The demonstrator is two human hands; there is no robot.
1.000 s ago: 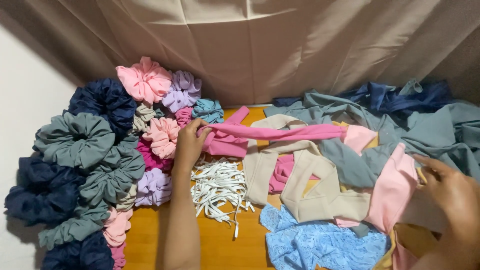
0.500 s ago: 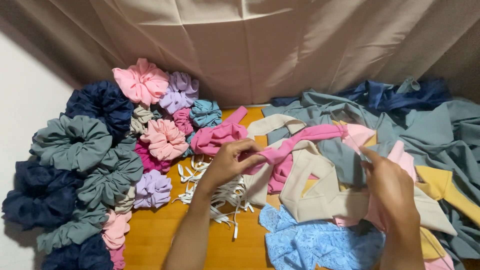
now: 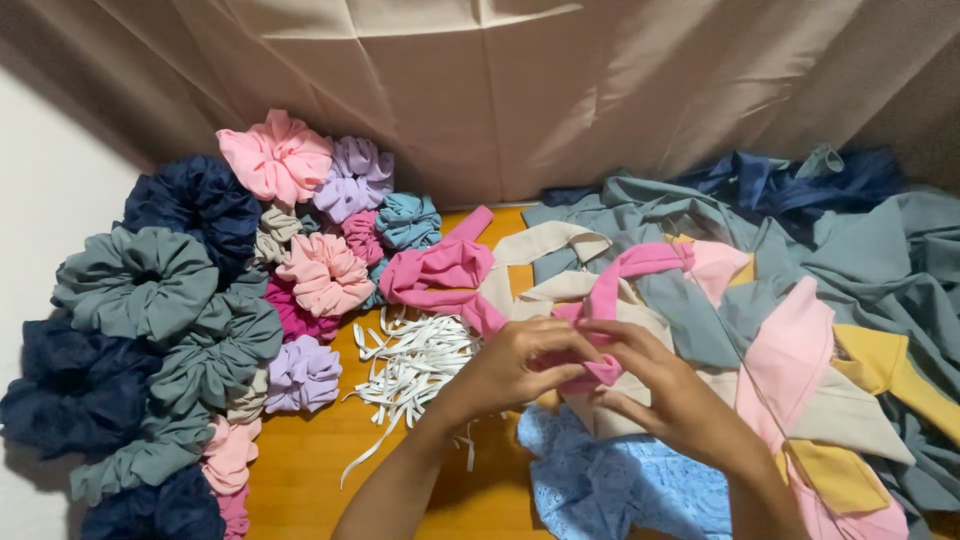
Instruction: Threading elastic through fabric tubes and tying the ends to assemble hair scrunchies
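Note:
My left hand (image 3: 510, 368) and my right hand (image 3: 655, 385) meet over the middle of the wooden table (image 3: 310, 470). Both pinch one end of a long hot-pink fabric strip (image 3: 610, 290). The strip runs up and to the right over beige strips (image 3: 545, 245), and its other part lies bunched to the left (image 3: 435, 275). A loose heap of white elastic pieces (image 3: 410, 365) lies just left of my left hand. Light blue lacy fabric (image 3: 610, 480) lies under my wrists.
Several scrunchies in navy, grey-green, pink, lilac and teal are piled at the left (image 3: 190, 300). Folded grey-blue, pink, yellow and navy fabric pieces (image 3: 850, 290) cover the right side. A beige cloth backdrop (image 3: 520, 90) hangs behind.
My left hand left the pink strip's far end by the scrunchies and came to the middle. My right hand came in from the right edge. Both now hold one end of the strip.

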